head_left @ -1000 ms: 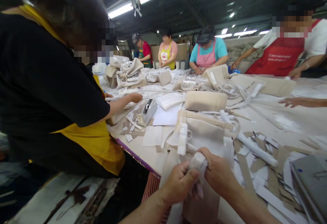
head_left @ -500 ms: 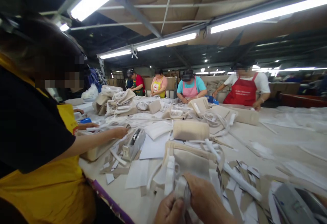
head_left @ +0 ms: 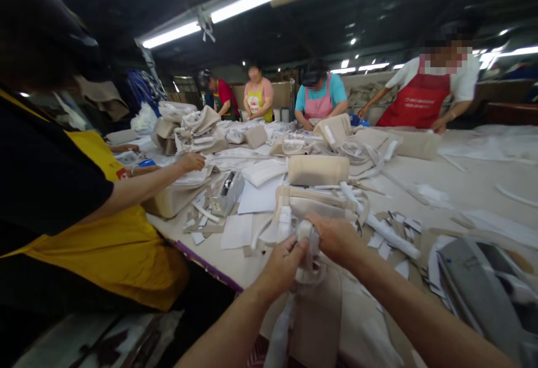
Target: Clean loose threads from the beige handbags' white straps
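In front of me, my left hand (head_left: 286, 260) pinches a pale strap (head_left: 309, 239) wrapped in thin translucent material, thumb on top. My right hand (head_left: 336, 236) grips the same strap from the other side, its fingers curled and partly hidden. Below the hands, a beige bag (head_left: 318, 312) hangs over toward my lap, with a white-wrapped strip (head_left: 279, 329) running down its left side. Just beyond my hands lies another beige bag (head_left: 311, 203) with a pale rim and wrapped straps.
A grey tape dispenser (head_left: 483, 295) stands at right, another dispenser (head_left: 227, 193) at left. Paper and card scraps (head_left: 395, 233) litter the table (head_left: 458, 189). A rolled beige bag (head_left: 318, 170) and scissors (head_left: 365, 187) lie farther off. A co-worker in a yellow apron (head_left: 126, 250) stands close at left.
My view has tipped downward, so my hands and forearms show higher and more fully. Both hands keep hold of the wrapped strap. The left co-worker's hand has shifted slightly.
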`<state>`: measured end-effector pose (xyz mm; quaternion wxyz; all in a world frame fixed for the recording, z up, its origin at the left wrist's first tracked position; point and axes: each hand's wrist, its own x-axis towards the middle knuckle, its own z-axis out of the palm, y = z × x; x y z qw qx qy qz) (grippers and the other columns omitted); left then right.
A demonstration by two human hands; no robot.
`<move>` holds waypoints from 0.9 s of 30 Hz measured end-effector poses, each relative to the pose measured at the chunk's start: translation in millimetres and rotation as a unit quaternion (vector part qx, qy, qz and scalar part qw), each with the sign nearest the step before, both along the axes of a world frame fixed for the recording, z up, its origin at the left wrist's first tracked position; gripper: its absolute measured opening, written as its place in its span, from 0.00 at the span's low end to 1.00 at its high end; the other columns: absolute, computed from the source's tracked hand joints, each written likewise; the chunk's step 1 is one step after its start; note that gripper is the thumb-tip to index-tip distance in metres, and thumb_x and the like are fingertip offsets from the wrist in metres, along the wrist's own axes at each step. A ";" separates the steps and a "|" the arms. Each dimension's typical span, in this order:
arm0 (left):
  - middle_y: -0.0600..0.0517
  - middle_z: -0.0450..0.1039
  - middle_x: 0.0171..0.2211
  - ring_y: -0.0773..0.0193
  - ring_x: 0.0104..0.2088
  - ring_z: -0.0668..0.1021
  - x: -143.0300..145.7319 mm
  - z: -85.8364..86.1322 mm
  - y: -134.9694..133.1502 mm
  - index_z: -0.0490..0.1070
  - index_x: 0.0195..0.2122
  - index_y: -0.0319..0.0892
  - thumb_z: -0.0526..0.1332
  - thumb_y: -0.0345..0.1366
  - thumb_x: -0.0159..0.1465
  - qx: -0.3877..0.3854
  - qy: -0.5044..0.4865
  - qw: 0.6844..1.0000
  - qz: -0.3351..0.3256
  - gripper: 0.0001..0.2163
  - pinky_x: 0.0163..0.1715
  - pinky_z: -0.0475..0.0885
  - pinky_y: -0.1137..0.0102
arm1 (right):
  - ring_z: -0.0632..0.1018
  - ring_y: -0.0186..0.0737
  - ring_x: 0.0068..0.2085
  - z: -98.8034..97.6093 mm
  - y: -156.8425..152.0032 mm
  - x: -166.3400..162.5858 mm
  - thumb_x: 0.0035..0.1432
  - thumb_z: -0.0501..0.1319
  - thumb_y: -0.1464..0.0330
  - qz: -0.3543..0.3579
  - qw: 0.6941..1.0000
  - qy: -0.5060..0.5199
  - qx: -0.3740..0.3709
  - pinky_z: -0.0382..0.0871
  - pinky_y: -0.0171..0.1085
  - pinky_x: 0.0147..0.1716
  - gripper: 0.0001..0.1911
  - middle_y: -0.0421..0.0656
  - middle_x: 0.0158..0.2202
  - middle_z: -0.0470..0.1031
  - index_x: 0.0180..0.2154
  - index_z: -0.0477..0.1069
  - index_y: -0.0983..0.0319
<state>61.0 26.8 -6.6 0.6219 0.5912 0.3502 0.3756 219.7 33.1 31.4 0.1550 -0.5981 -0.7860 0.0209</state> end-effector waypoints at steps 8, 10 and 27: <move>0.54 0.68 0.28 0.68 0.30 0.68 -9.6 -0.4 16.0 0.70 0.35 0.38 0.54 0.44 0.62 0.098 0.100 0.988 -0.062 0.14 0.33 0.63 0.73 | 0.70 0.34 0.22 -34.6 11.1 -1.0 0.47 0.51 0.72 -0.063 0.955 0.275 -0.091 0.61 0.32 0.22 0.16 0.39 0.22 0.71 0.39 0.68 0.62; 0.54 0.69 0.29 0.67 0.31 0.69 -3.0 -4.7 15.2 0.70 0.36 0.38 0.54 0.44 0.61 0.091 0.073 0.992 -0.037 0.14 0.34 0.64 0.73 | 0.66 0.32 0.16 -41.9 11.4 -3.8 0.50 0.47 0.71 -0.074 0.949 0.282 -0.122 0.57 0.30 0.16 0.16 0.37 0.17 0.67 0.39 0.68 0.64; 0.51 0.72 0.36 0.60 0.39 0.71 17.2 -8.5 25.6 0.74 0.33 0.41 0.54 0.45 0.58 0.085 0.235 0.967 0.042 0.15 0.41 0.63 0.69 | 0.73 0.38 0.29 -81.8 29.8 4.1 0.53 0.50 0.70 -0.065 0.956 0.252 -0.137 0.63 0.32 0.26 0.12 0.42 0.25 0.75 0.31 0.73 0.63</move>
